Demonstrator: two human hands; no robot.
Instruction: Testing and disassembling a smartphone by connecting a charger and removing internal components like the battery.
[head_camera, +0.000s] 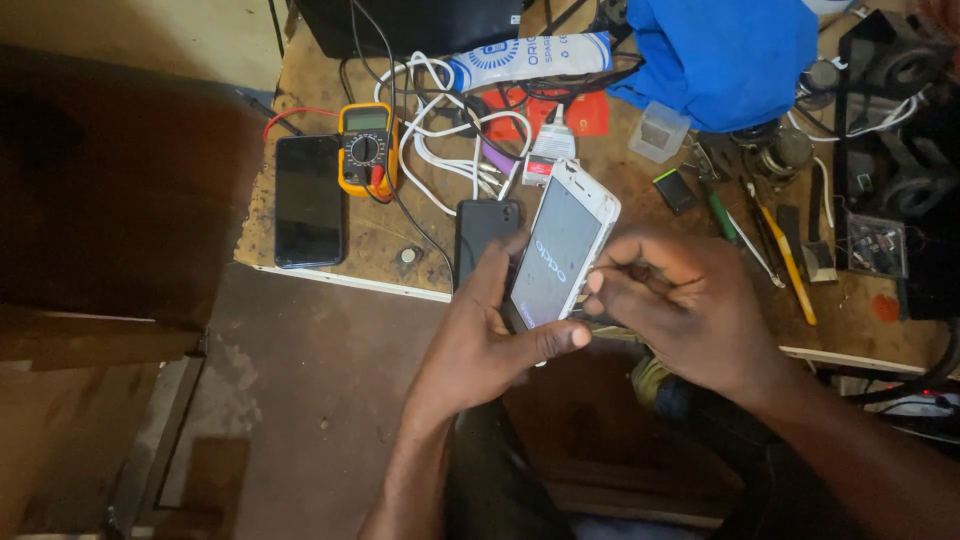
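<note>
the left hand (478, 340) cradles a white smartphone (560, 255) from below and behind, thumb pressed across its lower edge and the other fingers curled round the back, so the phone sits tilted in mid-air just over the near edge of the workbench (330, 278). the right hand (672, 305) is at the phone's right side, fingers bunched together with the tips pinched against that edge; whether they hold a small part or tool there i cannot tell. the screen is lit, and my guess is the main risk is the grip itself: the phone rests on little more than a thumb and a few fingertips above bare floor, so a hard push from the right could slide it out of the left palm and drop it. prying too firmly at the thin side could also chip the frame or crack the glass. just beyond, touching the left fingers' far side, lies a dark phone (486, 232) near the bench edge, which a slip of the hand might knock off. farther left lie a black phone (308, 198) and a yellow multimeter (366, 148) with its red lead. behind them white cables (440, 140) tangle, apt to snag a sleeve. to the right lie a yellow-handled tool (788, 262) and a green-handled one (722, 218), and at the back a blue cloth (725, 55).
</note>
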